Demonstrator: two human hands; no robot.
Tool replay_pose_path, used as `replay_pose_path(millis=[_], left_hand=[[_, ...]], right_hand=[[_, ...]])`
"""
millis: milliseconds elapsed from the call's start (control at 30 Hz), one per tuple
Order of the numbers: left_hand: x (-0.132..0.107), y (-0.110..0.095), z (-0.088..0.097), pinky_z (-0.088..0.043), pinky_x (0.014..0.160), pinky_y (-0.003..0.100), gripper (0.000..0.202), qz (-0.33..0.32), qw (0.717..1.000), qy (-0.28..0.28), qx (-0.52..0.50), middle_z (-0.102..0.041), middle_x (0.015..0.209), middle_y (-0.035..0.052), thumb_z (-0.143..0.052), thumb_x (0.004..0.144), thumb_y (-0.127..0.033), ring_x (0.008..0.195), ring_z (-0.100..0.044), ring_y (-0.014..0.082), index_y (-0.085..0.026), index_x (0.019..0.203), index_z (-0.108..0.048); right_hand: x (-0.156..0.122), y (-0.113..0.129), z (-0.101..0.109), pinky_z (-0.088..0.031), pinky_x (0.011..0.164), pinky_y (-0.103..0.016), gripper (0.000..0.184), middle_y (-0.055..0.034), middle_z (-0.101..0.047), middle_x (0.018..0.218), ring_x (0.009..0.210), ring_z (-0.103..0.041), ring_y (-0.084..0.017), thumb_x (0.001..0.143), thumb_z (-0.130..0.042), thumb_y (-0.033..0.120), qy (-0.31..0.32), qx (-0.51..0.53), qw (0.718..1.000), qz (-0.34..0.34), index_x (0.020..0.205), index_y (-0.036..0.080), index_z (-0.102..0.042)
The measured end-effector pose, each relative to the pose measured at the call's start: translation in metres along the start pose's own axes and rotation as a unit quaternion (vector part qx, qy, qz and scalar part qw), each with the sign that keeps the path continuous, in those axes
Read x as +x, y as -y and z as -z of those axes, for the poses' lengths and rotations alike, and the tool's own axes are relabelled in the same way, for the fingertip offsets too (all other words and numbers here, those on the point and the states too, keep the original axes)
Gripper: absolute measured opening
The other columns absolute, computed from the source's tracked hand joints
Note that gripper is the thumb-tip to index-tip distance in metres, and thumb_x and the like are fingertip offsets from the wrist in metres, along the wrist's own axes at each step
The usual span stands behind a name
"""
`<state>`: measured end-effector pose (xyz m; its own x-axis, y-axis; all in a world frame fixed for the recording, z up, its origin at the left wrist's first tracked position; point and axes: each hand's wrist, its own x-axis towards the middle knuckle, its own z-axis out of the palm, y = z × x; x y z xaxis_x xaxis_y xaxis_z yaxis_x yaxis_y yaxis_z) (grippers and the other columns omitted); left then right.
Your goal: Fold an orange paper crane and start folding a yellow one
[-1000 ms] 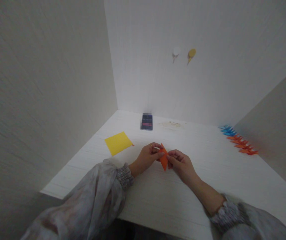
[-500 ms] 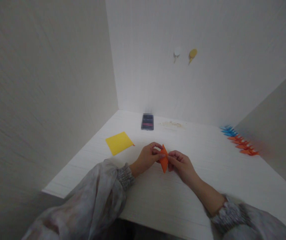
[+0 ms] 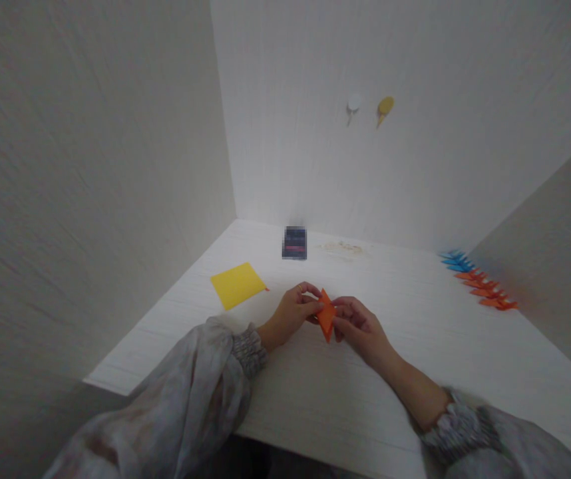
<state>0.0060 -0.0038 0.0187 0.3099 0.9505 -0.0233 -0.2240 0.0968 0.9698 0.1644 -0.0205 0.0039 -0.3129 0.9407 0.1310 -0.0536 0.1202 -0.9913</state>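
A small folded orange paper [image 3: 326, 316], pointed at top and bottom, is held just above the white table [image 3: 315, 392] in the middle of the view. My left hand [image 3: 293, 314] pinches its left side with thumb and fingers. My right hand [image 3: 360, 326] pinches its right side, fingers curled around the edge. Both wrists come out of pale patterned sleeves.
A flat stack of yellow paper [image 3: 236, 284] lies to the left of my hands. A dark small box [image 3: 294, 243] stands near the back wall. A row of folded blue and orange paper pieces [image 3: 478, 279] runs along the right wall. Two round hooks [image 3: 368, 106] hang on the back wall.
My hands have shifted slightly and the orange paper has turned a little between my fingers; it looks a bit narrower now. Nothing else on the table moved.
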Motion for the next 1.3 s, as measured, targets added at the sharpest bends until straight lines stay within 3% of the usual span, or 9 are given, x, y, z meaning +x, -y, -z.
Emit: replay_pose_path(millis=[267, 400, 500, 667, 900, 1100, 1300], left_hand=[[0.000, 0.000, -0.003, -0.047, 0.058, 0.025, 0.013, 0.007, 1.000, 0.019, -0.018, -0.059, 0.065, 0.0010, -0.057, 0.064, -0.018, 0.057, -0.057, 0.0102, -0.012, 0.074, -0.050], [-0.002, -0.002, -0.006, -0.047, 0.063, 0.026, 0.017, 0.016, 0.999, 0.037, -0.023, -0.058, 0.068, 0.0013, -0.057, 0.067, -0.025, 0.060, -0.057, 0.0099, -0.011, 0.074, -0.052], [-0.003, -0.003, -0.007, -0.046, 0.065, 0.027, 0.023, 0.006, 0.998, 0.049, -0.036, -0.058, 0.068, 0.0013, -0.059, 0.067, -0.031, 0.061, -0.057, 0.0097, -0.010, 0.073, -0.050], [-0.002, 0.002, -0.007, -0.044, 0.063, 0.026, 0.034, -0.015, 0.997, 0.072, -0.026, -0.061, 0.068, 0.0011, -0.069, 0.058, -0.026, 0.061, -0.058, 0.0107, -0.012, 0.077, -0.046], [0.001, 0.012, -0.003, -0.041, 0.054, 0.022, 0.045, -0.014, 0.997, 0.074, 0.018, -0.058, 0.060, -0.0030, -0.068, 0.059, -0.025, 0.053, -0.056, 0.0100, -0.016, 0.088, -0.035], [0.004, 0.019, 0.002, -0.040, 0.054, 0.021, 0.045, -0.036, 0.993, 0.052, 0.101, -0.054, 0.070, -0.0028, -0.068, 0.056, -0.019, 0.057, -0.053, 0.0080, -0.017, 0.086, -0.034], [0.002, 0.015, 0.008, -0.041, 0.054, 0.022, 0.033, -0.047, 0.940, 0.030, 0.337, -0.050, 0.070, -0.0014, -0.065, 0.059, -0.020, 0.058, -0.049, 0.0088, -0.013, 0.087, -0.050]], right_hand=[[0.003, -0.004, 0.004, -0.034, 0.040, -0.021, 0.017, 0.0055, -0.050, 0.049, 0.040, -0.044, -0.008, 0.068, -0.060, 0.033, -0.048, -0.039, 0.998, -0.005, 0.077, 0.019, -0.055], [0.003, -0.003, 0.002, -0.032, 0.039, -0.020, 0.020, 0.0047, -0.050, 0.049, 0.040, -0.042, -0.007, 0.074, -0.053, 0.039, -0.085, -0.051, 0.995, -0.011, 0.072, 0.018, -0.054], [0.004, -0.002, 0.002, -0.031, 0.038, -0.019, 0.020, 0.0058, -0.049, 0.049, 0.039, -0.041, -0.007, 0.072, -0.056, 0.038, -0.086, -0.030, 0.996, -0.002, 0.075, 0.019, -0.051], [0.004, -0.001, 0.002, -0.028, 0.035, -0.017, 0.026, 0.0091, -0.046, 0.047, 0.035, -0.040, -0.006, 0.071, -0.059, 0.035, -0.077, -0.001, 0.997, 0.012, 0.087, 0.021, -0.045], [0.003, -0.004, 0.000, -0.027, 0.033, -0.016, 0.026, 0.0113, -0.044, 0.044, 0.031, -0.036, -0.005, 0.072, -0.057, 0.034, -0.048, 0.005, 0.999, -0.016, 0.087, 0.022, -0.040], [0.005, -0.003, 0.000, -0.025, 0.029, -0.015, 0.024, 0.0122, -0.042, 0.041, 0.028, -0.036, -0.005, 0.071, -0.054, 0.035, -0.035, -0.042, 0.998, -0.037, 0.082, 0.022, -0.037], [0.004, -0.003, 0.002, -0.028, 0.028, -0.015, 0.013, 0.0069, -0.051, 0.044, 0.028, -0.041, -0.006, 0.074, -0.049, 0.031, -0.019, -0.208, 0.976, -0.068, 0.076, 0.019, -0.046]])
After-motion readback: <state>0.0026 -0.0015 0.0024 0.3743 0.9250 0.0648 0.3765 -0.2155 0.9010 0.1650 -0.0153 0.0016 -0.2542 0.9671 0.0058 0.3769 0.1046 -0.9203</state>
